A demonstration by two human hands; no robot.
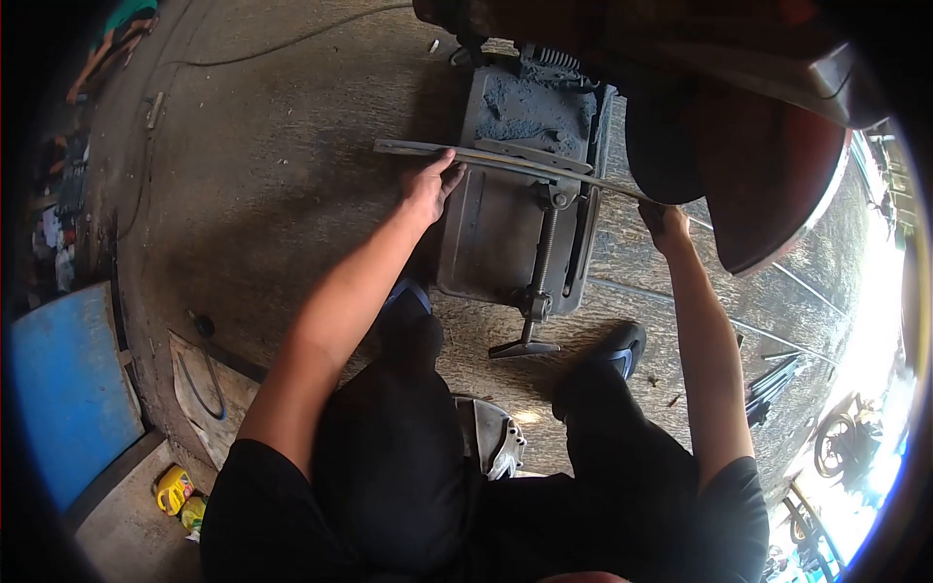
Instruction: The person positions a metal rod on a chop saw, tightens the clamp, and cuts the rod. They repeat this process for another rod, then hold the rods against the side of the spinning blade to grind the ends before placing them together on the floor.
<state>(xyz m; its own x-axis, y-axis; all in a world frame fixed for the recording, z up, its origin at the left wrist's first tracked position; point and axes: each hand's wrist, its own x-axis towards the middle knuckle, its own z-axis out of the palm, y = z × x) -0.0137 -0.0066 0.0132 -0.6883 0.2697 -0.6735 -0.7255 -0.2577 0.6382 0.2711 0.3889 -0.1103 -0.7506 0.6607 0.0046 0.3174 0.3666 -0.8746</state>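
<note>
A long thin metal bar [525,167] lies across the cut-off saw's base [476,255], running along the vise jaw. Near its left end, my left hand [431,185] is closed on it, thumb on top. My right hand [668,225] grips it beyond the base's right edge, close below the dark saw disc [663,146]. The vise screw [547,248] extends toward me and ends in a T-shaped handle [525,348]. Bluish-grey grinding dust [515,109] covers the far part of the base.
The red blade guard [782,185] hangs at upper right. Thin metal rods [719,317] lie on the worn floor, with a bundle of rods [771,391] beside my right arm. My shoes flank the vise handle. A blue panel [73,384] and yellow container [174,489] are at left; a person [115,39] shows at top left.
</note>
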